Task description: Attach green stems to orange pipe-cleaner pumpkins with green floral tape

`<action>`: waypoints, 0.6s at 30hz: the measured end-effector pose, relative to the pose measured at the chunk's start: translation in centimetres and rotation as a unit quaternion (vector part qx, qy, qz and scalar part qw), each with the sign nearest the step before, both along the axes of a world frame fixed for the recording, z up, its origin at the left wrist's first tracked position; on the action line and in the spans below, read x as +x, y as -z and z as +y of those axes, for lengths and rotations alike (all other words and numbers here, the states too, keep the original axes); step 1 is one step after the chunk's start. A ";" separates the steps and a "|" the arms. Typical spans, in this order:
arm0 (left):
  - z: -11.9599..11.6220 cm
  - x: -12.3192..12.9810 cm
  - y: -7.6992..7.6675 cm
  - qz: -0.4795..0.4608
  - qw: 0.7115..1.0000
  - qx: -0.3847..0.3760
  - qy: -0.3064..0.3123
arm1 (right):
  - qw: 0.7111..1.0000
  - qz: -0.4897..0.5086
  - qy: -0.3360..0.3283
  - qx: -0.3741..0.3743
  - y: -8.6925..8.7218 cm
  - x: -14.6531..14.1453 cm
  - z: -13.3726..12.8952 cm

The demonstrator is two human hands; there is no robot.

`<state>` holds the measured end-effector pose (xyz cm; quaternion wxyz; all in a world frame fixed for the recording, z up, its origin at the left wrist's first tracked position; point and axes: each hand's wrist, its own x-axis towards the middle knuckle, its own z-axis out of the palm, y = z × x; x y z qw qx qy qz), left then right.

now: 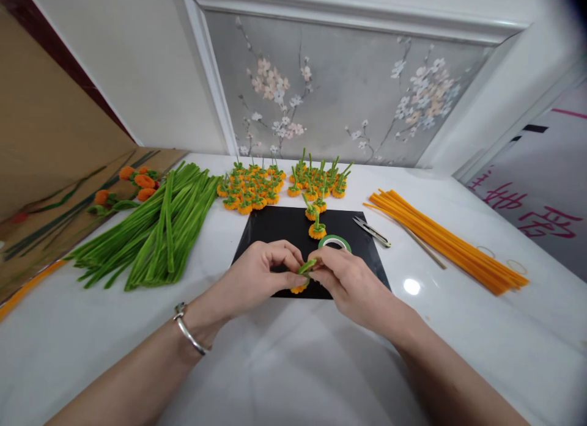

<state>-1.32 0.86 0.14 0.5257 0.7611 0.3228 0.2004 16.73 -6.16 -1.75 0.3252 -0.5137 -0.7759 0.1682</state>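
Observation:
Between my two hands is a small orange pipe-cleaner pumpkin [300, 289] with a green top, partly hidden by fingers. My left hand [266, 270] is closed, pinching it from the left by thumb and forefinger. My right hand [351, 282] is also closed, its fingertips pinched on the green strip [307, 266] at the pumpkin's top. Both hands are over a black mat [287, 224]. Just behind my right hand lies a roll of green tape [340, 238]. Finished-looking pumpkins with green stems, one of them the nearest pumpkin [317, 231], stand at the mat's far edge.
Clusters of orange pumpkins [252, 187] stand along the back. Green pipe cleaners [160, 236] are heaped at left, beside orange flowers [144, 181] on brown paper. Thread snips [372, 231] lie on the mat's right edge, near a bundle of orange pipe cleaners [449, 242].

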 end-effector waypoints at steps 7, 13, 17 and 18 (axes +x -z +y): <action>0.7 -1.1 -1.9 0.035 0.997 -0.056 0.037 | 0.995 0.090 0.007 -0.048 -0.2 1.4 0.2; 1.3 -2.0 -2.6 0.040 0.995 -0.085 0.046 | 0.990 0.107 0.022 -0.092 0.6 2.4 0.7; 1.7 -2.3 -2.2 0.025 0.998 -0.046 0.029 | 0.991 0.086 0.056 -0.087 1.1 3.0 1.0; 1.9 -2.5 -2.2 0.018 0.999 -0.034 0.017 | 0.991 0.082 0.074 -0.081 1.2 3.2 1.1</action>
